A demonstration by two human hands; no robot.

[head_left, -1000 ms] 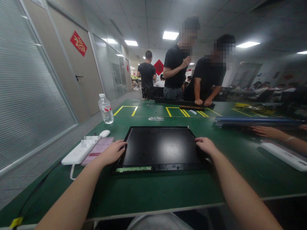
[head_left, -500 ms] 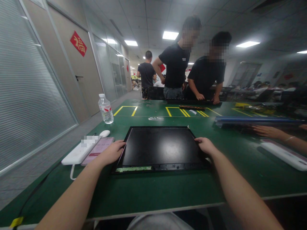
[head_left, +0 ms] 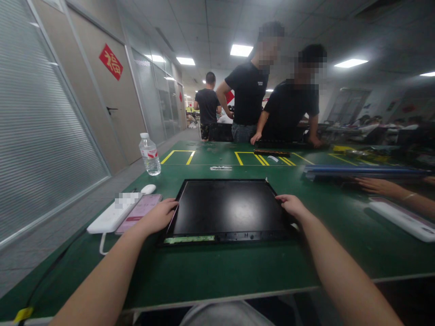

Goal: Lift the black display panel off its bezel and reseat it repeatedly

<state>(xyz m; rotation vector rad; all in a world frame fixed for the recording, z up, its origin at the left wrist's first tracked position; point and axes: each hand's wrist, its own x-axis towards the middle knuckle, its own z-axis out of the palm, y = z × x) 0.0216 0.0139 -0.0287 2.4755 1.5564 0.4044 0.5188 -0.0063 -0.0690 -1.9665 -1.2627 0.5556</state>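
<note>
A black display panel point(head_left: 227, 208) with a dark frame lies face up on the green table point(head_left: 210, 280) in front of me. Along its near edge runs a bare strip with a green circuit board point(head_left: 189, 239) at the left. My left hand point(head_left: 162, 214) grips the panel's left edge, its fingertips at the rim. On the opposite side my right hand point(head_left: 292, 207) pinches the right edge, thumb and fingers closed about the frame. The undersides of both grips are hidden.
To the left are a white power bank-like device point(head_left: 113, 215), a phone point(head_left: 138, 213), a white mouse point(head_left: 148, 189) and a water bottle point(head_left: 149, 155). A blue-edged panel point(head_left: 360, 171) and a co-worker's hand point(head_left: 380, 186) are at right. Two people stand across the table.
My hands and the display panel stay in place. Across the table, the person at right has spread their hands apart, and the dark bar there has shifted right.
</note>
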